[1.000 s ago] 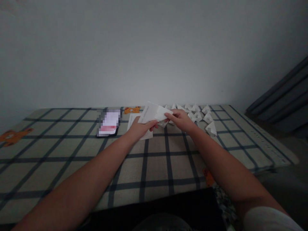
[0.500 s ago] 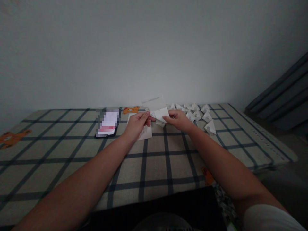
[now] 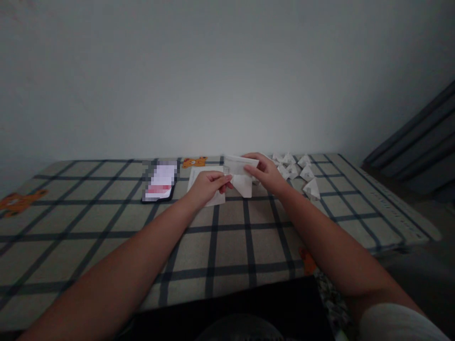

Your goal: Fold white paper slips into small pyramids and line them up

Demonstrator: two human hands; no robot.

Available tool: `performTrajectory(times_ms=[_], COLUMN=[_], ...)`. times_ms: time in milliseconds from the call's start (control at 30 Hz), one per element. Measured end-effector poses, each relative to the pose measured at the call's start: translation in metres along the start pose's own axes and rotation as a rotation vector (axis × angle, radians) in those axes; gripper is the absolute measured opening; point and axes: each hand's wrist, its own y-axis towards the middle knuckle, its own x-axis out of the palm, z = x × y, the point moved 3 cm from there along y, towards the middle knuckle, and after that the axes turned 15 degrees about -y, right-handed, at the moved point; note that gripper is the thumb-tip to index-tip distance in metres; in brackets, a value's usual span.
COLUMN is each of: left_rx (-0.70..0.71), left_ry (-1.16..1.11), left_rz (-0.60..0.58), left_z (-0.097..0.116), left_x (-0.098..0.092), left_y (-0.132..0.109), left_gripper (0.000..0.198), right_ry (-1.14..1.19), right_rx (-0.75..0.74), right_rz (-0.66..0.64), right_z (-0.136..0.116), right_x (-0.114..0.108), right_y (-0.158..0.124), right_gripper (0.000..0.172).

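A partly folded sheet of white paper [image 3: 242, 185] is held up between my two hands, above the checked cloth. My left hand [image 3: 210, 185] pinches its left edge between thumb and fingers. My right hand [image 3: 262, 171] grips the upper right part, thumb in front and fingers behind. Faint print shows on the paper's upper part. Beneath and behind my left hand lies a flat white sheet [image 3: 215, 199], partly covered by the hand. Several small folded paper pieces [image 3: 292, 170] with pointed tops stand just right of my right hand, some hidden by it.
A phone [image 3: 160, 182] with a lit, blurred screen lies on the checked cloth [image 3: 192, 241] to the left. A pale wall [image 3: 227, 80] rises behind the table. A dark curtain [image 3: 412, 123] hangs at the far right.
The upper flap that stood up has been folded down toward me. My right hand has moved up over the paper's top edge, and a pointed lower part now shows.
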Motion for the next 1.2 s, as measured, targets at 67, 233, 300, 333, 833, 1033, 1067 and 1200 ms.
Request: performTrajectory(times_ms=[67,233,300,333,833,1033,1067,1200], left_rx=[-0.027,0.01,0.029,0.029,0.075,0.119,0.112,0.097], left_ry=[0.024,-0.115,-0.125,-0.112,0.04,0.04,0.037,-0.031], left_rz=[-0.025,0.112,0.136,0.13,0.169,0.237,0.232,0.296], left_z=[-0.002,-0.011,-0.013,-0.013,-0.012,-0.012,-0.013,-0.016], left_x=[0.002,-0.004,-0.007,-0.007,-0.008,-0.013,-0.013,-0.016], left_y=[0.0,0.005,0.007,0.007,0.006,0.009,0.009,0.012], left_gripper=[0.034,0.028,0.027,0.026,0.024,0.028,0.028,0.032], right_ry=[-0.068,-0.187,-0.159,-0.149,-0.219,-0.239,-0.246,-0.282], right_rx=[-0.004,-0.001,-0.015,-0.025,-0.287,-0.405,-0.423,-0.487], right_rz=[0.003,-0.028,-0.032,-0.029,-0.009,0.001,-0.006,-0.093], right_z=[-0.001,0.001,0.001,0.001,0.001,-0.003,-0.004,-0.007], right_x=[-0.001,0.001,0.003,0.004,0.009,0.009,0.009,0.011], right_y=[-0.001,-0.001,-0.001,-0.001,0.0,-0.001,-0.002,-0.003], right_gripper=[0.035,0.029,0.026,0.027,0.03,0.034,0.036,0.044])
